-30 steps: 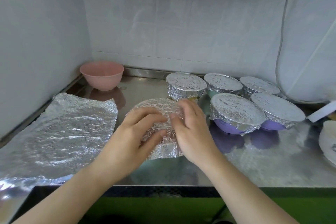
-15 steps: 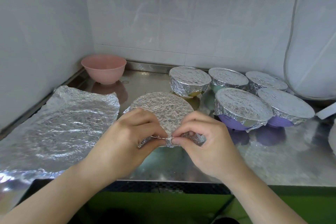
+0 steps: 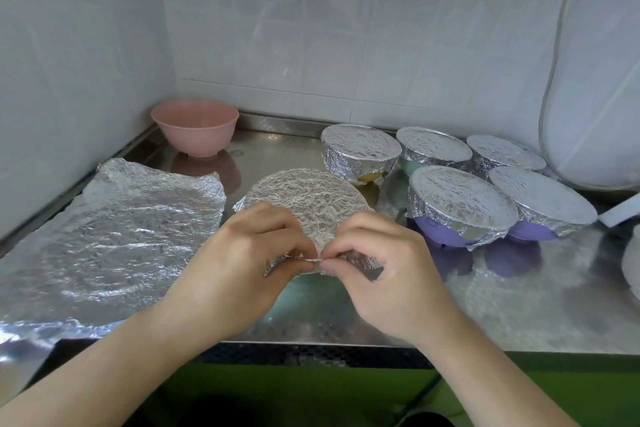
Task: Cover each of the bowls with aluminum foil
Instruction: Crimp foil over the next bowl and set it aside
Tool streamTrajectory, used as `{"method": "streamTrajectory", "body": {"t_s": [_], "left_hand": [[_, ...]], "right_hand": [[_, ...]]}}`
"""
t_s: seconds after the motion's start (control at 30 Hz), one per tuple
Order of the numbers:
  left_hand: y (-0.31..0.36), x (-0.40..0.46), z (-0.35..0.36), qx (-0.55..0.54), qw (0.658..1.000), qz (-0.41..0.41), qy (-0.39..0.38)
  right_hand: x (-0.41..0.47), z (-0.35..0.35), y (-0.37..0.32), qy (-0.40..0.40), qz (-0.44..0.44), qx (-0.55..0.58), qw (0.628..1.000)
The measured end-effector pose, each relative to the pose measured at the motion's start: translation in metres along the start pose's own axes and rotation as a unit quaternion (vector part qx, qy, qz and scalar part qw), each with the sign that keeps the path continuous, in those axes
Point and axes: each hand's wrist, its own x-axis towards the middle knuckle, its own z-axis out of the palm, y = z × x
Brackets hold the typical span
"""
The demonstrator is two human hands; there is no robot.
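Here left hand (image 3: 239, 274), right hand (image 3: 384, 270) pinch foil (image 3: 311, 204) edge.

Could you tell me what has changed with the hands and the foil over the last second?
Both hands came off the foil top toward the near rim; the left hand and right hand now pinch a fold of the foil-covered bowl. The pink bowl, the loose foil sheet and the five covered bowls stayed put.

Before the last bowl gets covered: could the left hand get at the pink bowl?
Probably yes: the pink bowl stands uncovered at the back left, with bare counter before it. But the left hand now pinches the foil edge, so it must let go.
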Motion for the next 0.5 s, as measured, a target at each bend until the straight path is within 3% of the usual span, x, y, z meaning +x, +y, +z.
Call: {"method": "streamTrajectory", "body": {"t_s": [0.3,0.5], "left_hand": [[-0.005,0.004,-0.013,-0.005,0.999,-0.019,-0.036],[-0.002,0.005,-0.005,0.039,0.999,-0.003,-0.001]], "right_hand": [[0.004,0.0,0.003,0.017,-0.014,-0.026,0.999],[0.004,0.001,0.0,0.008,0.004,0.015,1.0]]}}
